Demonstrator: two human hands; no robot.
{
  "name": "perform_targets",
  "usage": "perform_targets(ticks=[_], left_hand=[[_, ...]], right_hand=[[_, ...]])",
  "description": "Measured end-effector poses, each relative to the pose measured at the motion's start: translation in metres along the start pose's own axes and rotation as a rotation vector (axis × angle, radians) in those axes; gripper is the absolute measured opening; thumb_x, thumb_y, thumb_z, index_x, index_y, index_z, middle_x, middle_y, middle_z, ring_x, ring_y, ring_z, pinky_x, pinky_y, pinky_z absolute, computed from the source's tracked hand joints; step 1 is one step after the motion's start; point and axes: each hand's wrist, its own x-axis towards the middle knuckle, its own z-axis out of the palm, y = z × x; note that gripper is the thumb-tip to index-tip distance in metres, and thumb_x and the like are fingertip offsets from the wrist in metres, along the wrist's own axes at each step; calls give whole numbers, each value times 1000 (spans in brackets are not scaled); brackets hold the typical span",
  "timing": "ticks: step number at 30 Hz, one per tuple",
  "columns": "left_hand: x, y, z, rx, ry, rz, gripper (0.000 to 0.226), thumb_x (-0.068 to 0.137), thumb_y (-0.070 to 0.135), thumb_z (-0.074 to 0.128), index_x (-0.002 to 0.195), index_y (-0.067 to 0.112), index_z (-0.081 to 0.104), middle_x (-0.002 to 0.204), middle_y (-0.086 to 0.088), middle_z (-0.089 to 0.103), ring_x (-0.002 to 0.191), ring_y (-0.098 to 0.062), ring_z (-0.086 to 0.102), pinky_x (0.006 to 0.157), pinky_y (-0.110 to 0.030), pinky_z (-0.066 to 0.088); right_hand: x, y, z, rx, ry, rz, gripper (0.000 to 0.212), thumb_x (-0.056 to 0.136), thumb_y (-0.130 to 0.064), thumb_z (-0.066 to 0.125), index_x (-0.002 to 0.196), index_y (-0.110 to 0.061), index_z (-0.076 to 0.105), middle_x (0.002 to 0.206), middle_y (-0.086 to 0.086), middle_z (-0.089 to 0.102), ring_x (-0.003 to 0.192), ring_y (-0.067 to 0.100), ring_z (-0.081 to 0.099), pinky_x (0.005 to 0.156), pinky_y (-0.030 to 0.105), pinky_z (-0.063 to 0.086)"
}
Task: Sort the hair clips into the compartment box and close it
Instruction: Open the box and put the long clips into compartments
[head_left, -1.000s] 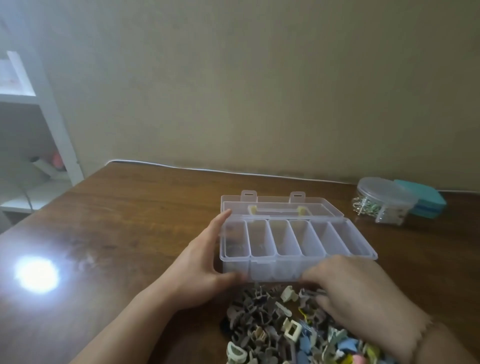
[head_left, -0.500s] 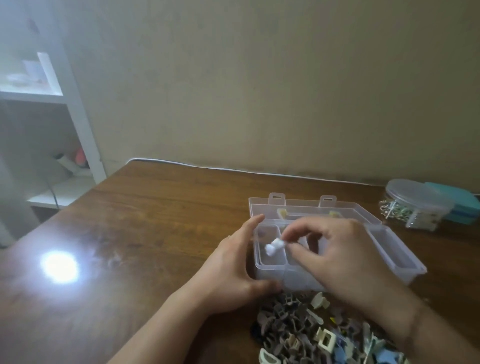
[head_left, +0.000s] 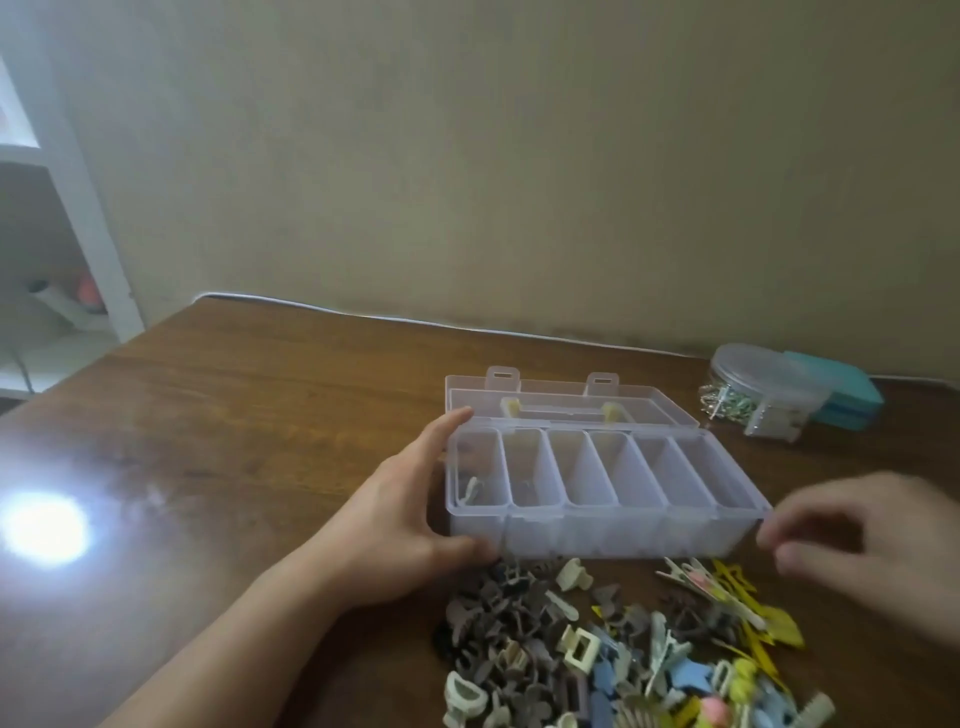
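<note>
A clear plastic compartment box (head_left: 608, 535) stands open on the wooden table, its lid (head_left: 569, 405) laid back behind it. Several narrow compartments run side by side. One white clip (head_left: 470, 489) lies in the leftmost compartment. My left hand (head_left: 400, 514) holds the box's left end, fingers along the side and thumb at the front corner. My right hand (head_left: 872, 551) hovers blurred at the box's right front corner with loosely curled fingers and holds nothing that I can see. A pile of hair clips (head_left: 613, 654) in brown, cream, blue and yellow lies in front of the box.
A round clear container (head_left: 753, 389) with small metal items and a teal case (head_left: 841, 397) sit at the back right. A white shelf unit (head_left: 57, 218) stands left of the table. The wall is close behind. A bright light glare (head_left: 44, 527) marks the tabletop's left side.
My right hand picked a white clip from the pile, carried it over the leftmost compartment, and has now moved away right without it. The clip lies in that compartment. My left hand stayed.
</note>
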Motion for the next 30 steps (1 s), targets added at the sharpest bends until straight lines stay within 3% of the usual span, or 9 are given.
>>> perform_targets(ticks=[1, 4, 6, 13, 16, 19, 22, 26, 30], left_hand=[[0, 0, 0, -5, 1, -2, 109, 66, 44, 88, 147, 58, 16, 146, 28, 42, 130, 12, 43, 100, -9, 37], [0, 0, -1, -13, -2, -12, 108, 65, 48, 87, 145, 60, 16, 146, 24, 45, 131, 7, 45, 108, -23, 40], [-1, 0, -1, -16, -4, -14, 108, 64, 49, 87, 145, 61, 16, 145, 23, 47, 131, 5, 46, 110, -31, 41], [0, -2, -1, -8, -22, -25, 108, 66, 45, 88, 144, 62, 15, 136, 37, 41, 121, 20, 43, 92, -6, 38], [0, -1, -2, -1, -24, -27, 108, 67, 45, 87, 144, 63, 14, 137, 38, 37, 124, 16, 41, 97, -10, 37], [-1, 0, -2, -1, -20, -31, 109, 67, 45, 87, 145, 61, 13, 144, 29, 38, 131, 6, 41, 103, -19, 37], [-1, 0, -2, 3, -18, -28, 110, 67, 44, 88, 147, 57, 13, 146, 26, 40, 131, 6, 41, 99, -13, 36], [0, 2, -4, -10, -22, -33, 111, 67, 42, 88, 148, 56, 13, 131, 40, 35, 118, 17, 41, 84, 2, 36], [0, 2, -5, -26, -41, -45, 110, 68, 43, 87, 149, 55, 13, 120, 48, 32, 103, 35, 36, 79, 7, 36]], right_hand=[[1, 0, 4, -75, -48, 17, 35, 70, -42, 80, 73, -70, 59, 73, -34, 65, 78, -9, 60, 67, 21, 48], [7, -15, 21, -162, -152, -8, 4, 77, -54, 69, 77, -55, 65, 86, -27, 63, 85, -6, 57, 78, 26, 52], [7, -30, 32, -215, -156, -23, 17, 83, -55, 61, 97, -47, 67, 94, -23, 63, 90, 0, 57, 78, 27, 52], [8, -45, 50, -321, -83, -120, 35, 85, -61, 56, 113, -43, 63, 104, -18, 66, 95, 3, 60, 75, 23, 48], [6, -45, 47, -292, -54, -152, 21, 87, -57, 54, 97, -41, 63, 91, -17, 66, 84, 0, 58, 64, 18, 42], [3, -43, 39, -205, -67, -131, 11, 88, -54, 55, 91, -44, 58, 84, -25, 61, 78, -5, 56, 62, 14, 42], [-1, -41, 27, -21, -116, -121, 8, 82, -53, 62, 86, -46, 62, 81, -25, 63, 77, -1, 60, 70, 22, 52], [8, -62, 23, 541, 74, -206, 13, 74, -38, 68, 86, -39, 65, 77, -6, 70, 52, 9, 59, 47, 19, 49], [38, -108, 38, 753, 232, -352, 8, 82, -15, 71, 83, -22, 67, 74, -1, 71, 63, 8, 66, 55, 14, 49]])
